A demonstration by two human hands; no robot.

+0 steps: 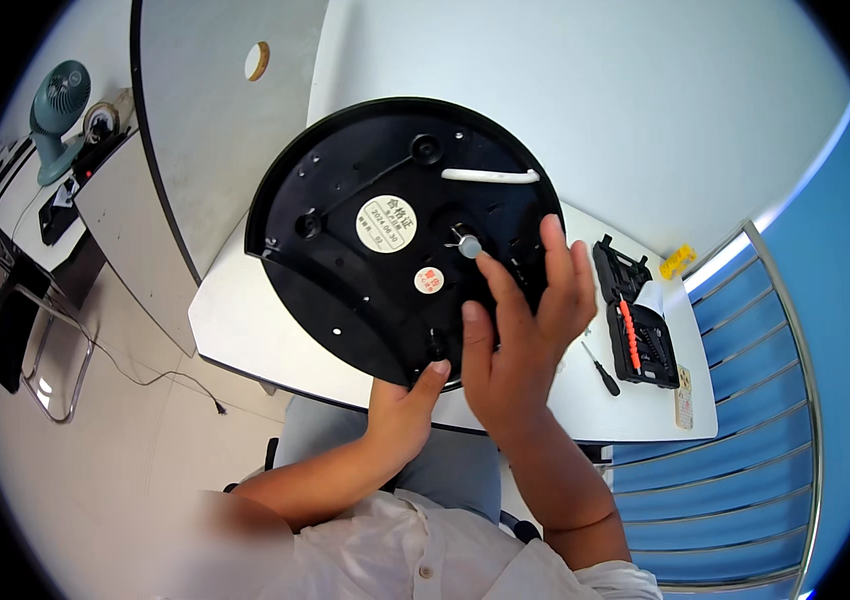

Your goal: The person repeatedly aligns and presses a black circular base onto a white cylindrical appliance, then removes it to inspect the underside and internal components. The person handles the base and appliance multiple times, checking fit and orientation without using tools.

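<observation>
A large round black plastic base (330,290), with a curved cut-out side at its lower left, is tilted up above the white table. Its recessed face carries a cream round sticker (387,224), a smaller pale sticker with red print (429,280) and a white bar (490,176). My left hand (403,415) grips the lower rim, thumb on the face and the other fingers hidden behind. Over the right part of the base my right hand (525,350) is spread, its index fingertip at a small grey round piece (470,246) with a metal wire or clip beside it.
On the white table (235,310), to the right, lie an open black tool case (635,310) with an orange flexible shaft, a screwdriver (601,370) and a yellow object (678,261). A metal railing (795,350) borders the right; a green fan (60,110) stands far left.
</observation>
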